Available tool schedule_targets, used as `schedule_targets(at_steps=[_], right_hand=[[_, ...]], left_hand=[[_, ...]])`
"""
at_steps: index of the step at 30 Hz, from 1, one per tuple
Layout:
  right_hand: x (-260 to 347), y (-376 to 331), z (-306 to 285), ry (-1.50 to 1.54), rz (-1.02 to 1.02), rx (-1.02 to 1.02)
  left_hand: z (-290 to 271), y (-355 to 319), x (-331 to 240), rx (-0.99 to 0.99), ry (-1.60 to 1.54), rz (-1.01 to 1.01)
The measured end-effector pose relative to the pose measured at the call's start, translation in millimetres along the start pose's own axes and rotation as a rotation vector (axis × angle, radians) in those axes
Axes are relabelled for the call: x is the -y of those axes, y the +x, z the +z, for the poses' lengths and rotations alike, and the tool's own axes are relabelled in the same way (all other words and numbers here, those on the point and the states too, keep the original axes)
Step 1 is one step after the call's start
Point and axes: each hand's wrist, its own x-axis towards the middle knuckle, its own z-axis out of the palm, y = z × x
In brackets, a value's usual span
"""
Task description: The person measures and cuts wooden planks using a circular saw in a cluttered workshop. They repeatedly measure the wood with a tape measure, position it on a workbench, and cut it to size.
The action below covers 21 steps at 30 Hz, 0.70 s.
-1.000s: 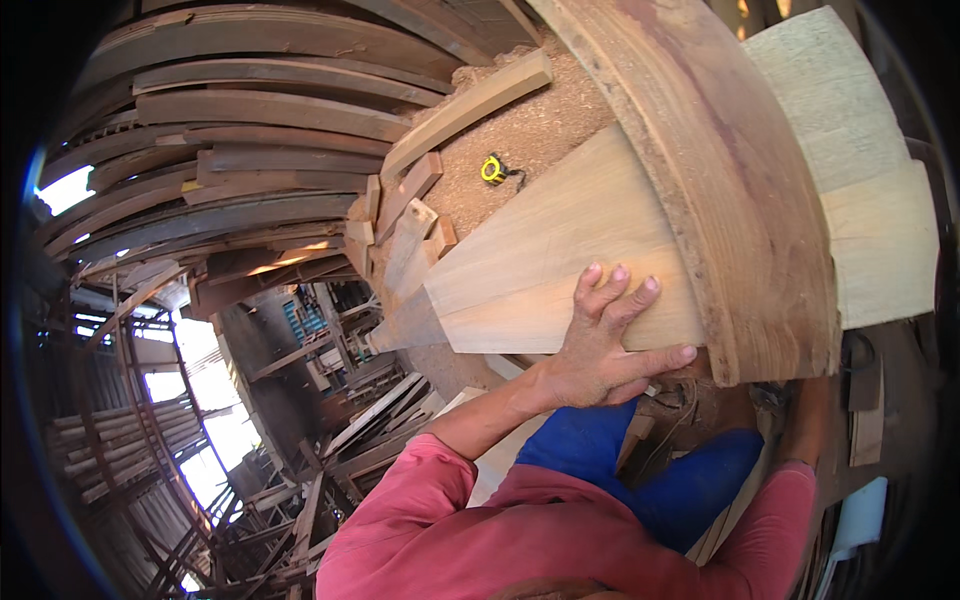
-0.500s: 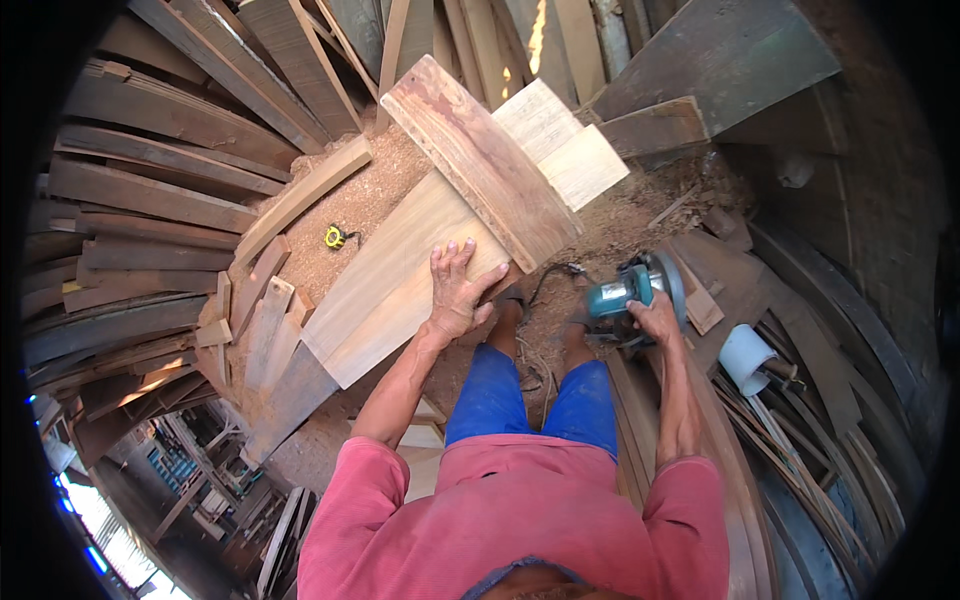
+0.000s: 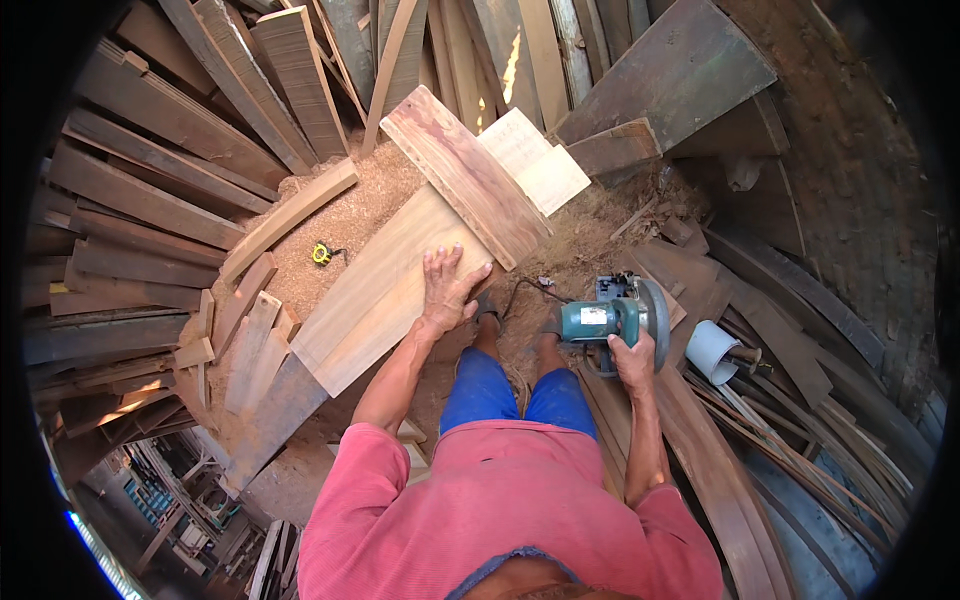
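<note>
Has pale board (image 3: 370,305) around nine o'clock from left hand (image 3: 447,290), half past nine from right hand (image 3: 632,360), with its long axis from half past seven to half past one. Rests left hand, the nearer one, on its right edge with fingers spread. Grips teal circular saw (image 3: 590,322), past three o'clock from the board, in curled right hand. Has reddish-brown plank (image 3: 465,175) across the board's one-o'clock end, yellow tape measure (image 3: 321,253) on sawdust (image 3: 365,205) at ten o'clock.

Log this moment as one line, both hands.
left hand: on long pale wooden board | right hand: gripping teal circular saw | thick brown wooden plank: across board | round yellow tape measure: on sawdust
</note>
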Motion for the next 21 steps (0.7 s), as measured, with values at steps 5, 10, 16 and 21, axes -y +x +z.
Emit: schedule_targets(at_steps=[5, 10, 16, 21], right_hand=[[39.0, -51.7, 5.8, 0.128, -0.014, -0.131], [32.0, -7.1, 4.1, 0.016, 0.199, 0.001], [42.7, -59.6, 30.6, 0.120, 0.125, -0.112], [98.6, -91.4, 36.5, 0.118, -0.024, -0.103]], left_hand=[[-9.6, -1.1, -3.6, 0.034, 0.011, -0.034], [-7.8, 6.4, -3.3, 0.029, -0.003, -0.032], [-7.0, 0.6, -3.6, 0.019, -0.024, -0.027], [-6.6, 0.9, -2.3, 0.026, -0.009, -0.030]])
